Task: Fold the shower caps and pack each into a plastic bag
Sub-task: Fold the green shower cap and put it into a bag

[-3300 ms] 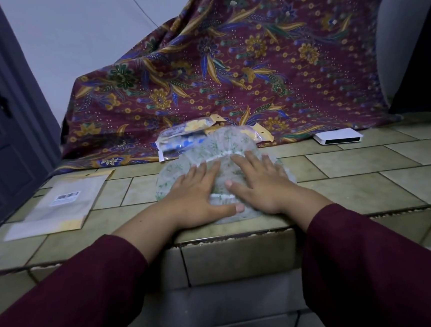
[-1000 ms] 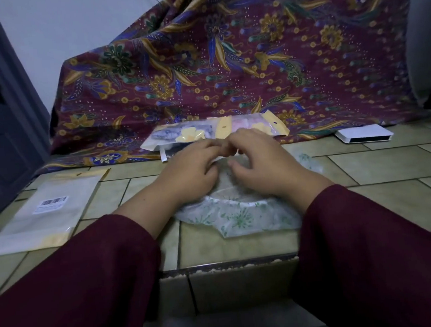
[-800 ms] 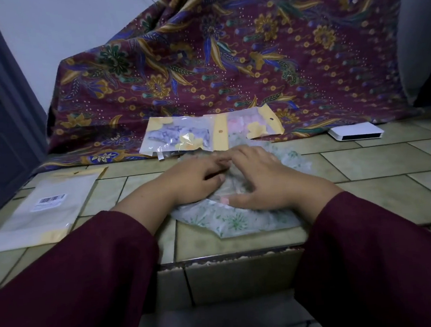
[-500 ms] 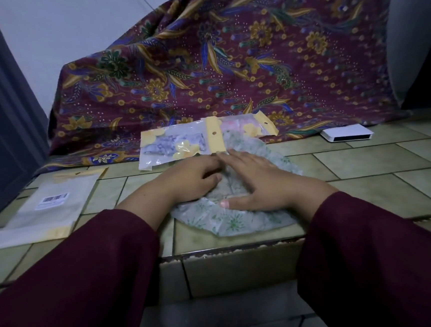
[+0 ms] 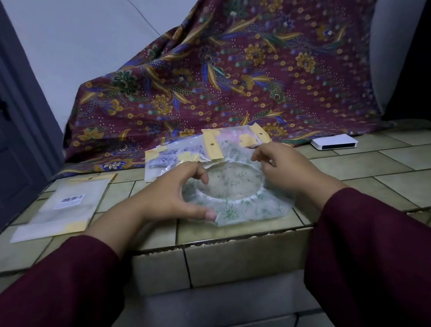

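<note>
Cap (image 5: 235,208) lies opening-up on tiled ledge (image 5: 405,172), near front edge, btwn both hands. Left hand (image 5: 170,198) grasps cap's left rim, fingers curled on top, thumb at near edge. Right hand (image 5: 285,167) pinches far-right rim, lifted a bit. Packed bags (image 5: 182,155) just behind cap, against cloth (image 5: 228,78). Empty bags (image 5: 64,210) well left. White box (image 5: 333,143) far right.

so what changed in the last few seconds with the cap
Both hands stopped pressing the green-print clear plastic shower cap flat; now the left hand and right hand pinch its elastic rim and spread the opening wide. The packed yellow-header bags, empty bag and white box stayed put.
</note>
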